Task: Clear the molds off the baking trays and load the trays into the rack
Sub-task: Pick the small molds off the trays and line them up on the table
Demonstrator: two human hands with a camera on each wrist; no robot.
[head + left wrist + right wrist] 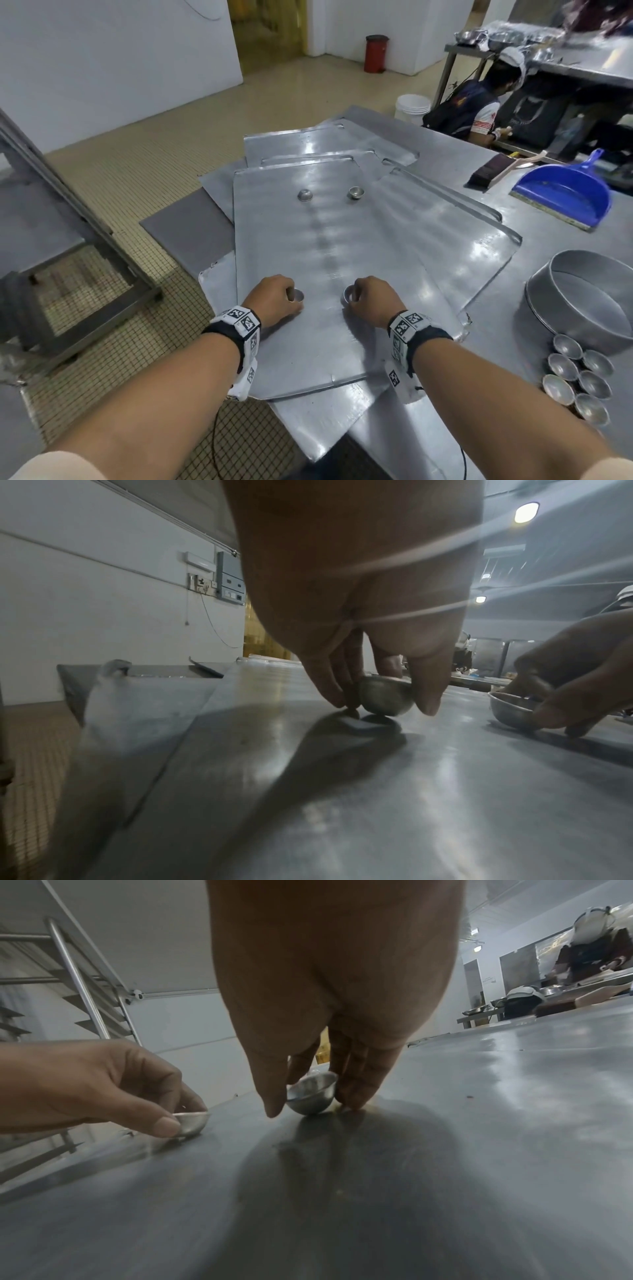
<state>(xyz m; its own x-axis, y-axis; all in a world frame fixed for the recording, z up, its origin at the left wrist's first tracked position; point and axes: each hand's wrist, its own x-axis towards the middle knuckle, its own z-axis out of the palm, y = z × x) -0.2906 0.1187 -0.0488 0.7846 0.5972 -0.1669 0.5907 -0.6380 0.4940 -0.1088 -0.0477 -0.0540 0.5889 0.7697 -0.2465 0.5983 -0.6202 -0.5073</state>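
Observation:
A stack of flat metal baking trays [329, 246] lies on the steel table. On the top tray my left hand [274, 298] pinches a small round metal mold [297, 295] [385, 696] between thumb and fingers. My right hand [371, 298] pinches a second mold [349, 294] [310, 1093] the same way, a hand's width to the right. Both molds touch the tray. Two more molds [304, 195] [356, 193] sit at the tray's far end. The rack [78, 219] stands at the left on the floor.
Several loose molds [579, 380] are grouped at the table's right edge beside a round cake tin [582, 301]. A blue dustpan [565, 195] and a brush lie at the back right. Another person [476, 102] crouches beyond the table.

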